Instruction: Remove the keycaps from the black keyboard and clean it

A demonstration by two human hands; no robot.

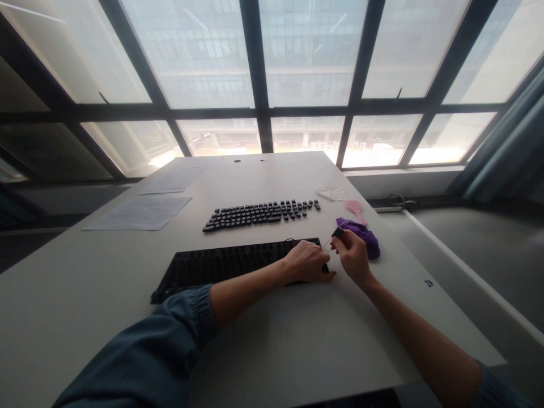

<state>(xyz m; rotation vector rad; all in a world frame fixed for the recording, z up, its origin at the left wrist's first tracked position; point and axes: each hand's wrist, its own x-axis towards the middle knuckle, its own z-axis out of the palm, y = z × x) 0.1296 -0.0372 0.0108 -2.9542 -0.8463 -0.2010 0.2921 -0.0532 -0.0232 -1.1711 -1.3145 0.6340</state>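
A black keyboard base (pixel 238 263), its keycaps gone from most of its face, lies in front of me. My left hand (pixel 308 262) is closed over its right end, fingers curled and thumb toward the right edge; the fingertips are partly hidden. Just beside it, my right hand (pixel 352 253) pinches a small black keycap (pixel 338 232) above the table. Thin wire, like that of a keycap puller, shows between the two hands; which hand holds it I cannot tell. Behind the base, loose black keycaps (pixel 259 215) are laid out in keyboard rows.
A purple cloth pouch (pixel 370 242) lies behind my right hand, with a pink hairbrush (pixel 354 208) and a crumpled clear plastic bag (pixel 331 194) farther back. White paper sheets (pixel 138 212) lie at left. The white table's (pixel 255 351) right edge runs past my right forearm.
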